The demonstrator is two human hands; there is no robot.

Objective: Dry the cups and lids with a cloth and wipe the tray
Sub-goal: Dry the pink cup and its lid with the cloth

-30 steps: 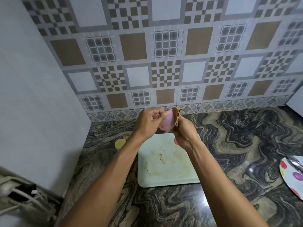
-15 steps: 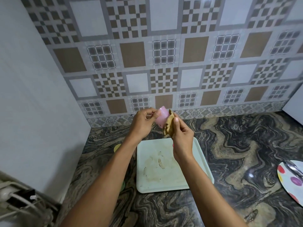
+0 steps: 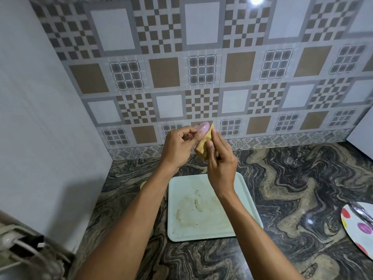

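My left hand [image 3: 178, 144] holds a small pink cup [image 3: 202, 127] up in front of the tiled wall, fingers curled round it. My right hand [image 3: 220, 158] pinches a tan cloth [image 3: 202, 146] and presses it against the cup's side. Below my hands a pale green tray [image 3: 201, 225] lies flat on the marble counter, with brown stains across its middle. A sliver of a yellow cup [image 3: 143, 184] peeks out left of the tray, mostly hidden behind my left forearm.
A white plate with coloured dots [image 3: 358, 227] sits at the right edge, a metal utensil resting on it. A plain wall closes the left side. Cables and a grey object [image 3: 24, 247] occupy the lower left corner.
Both hands have lifted higher above the tray with the cup and cloth. The pink cup has turned in my left hand while the cloth shifted lower along its side.
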